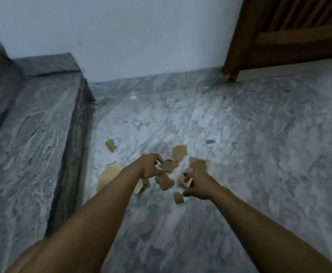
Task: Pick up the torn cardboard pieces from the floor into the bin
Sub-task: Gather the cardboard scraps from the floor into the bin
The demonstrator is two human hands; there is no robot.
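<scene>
Marble floor, torn tan cardboard pieces

Big cardboard piece partly behind L forearm, R hand blurred, door cut off top-rt

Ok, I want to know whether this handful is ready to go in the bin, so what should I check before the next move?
1. Load in the right hand: ok, it grips gathered pieces.
2. Hold of the left hand on the middle piece: cannot tell, blurred.
3. The floor free of cardboard: not ok; the large piece, the far piece and the near small piece lie loose.
4. The bin in sight: not ok, it is out of view.
</scene>
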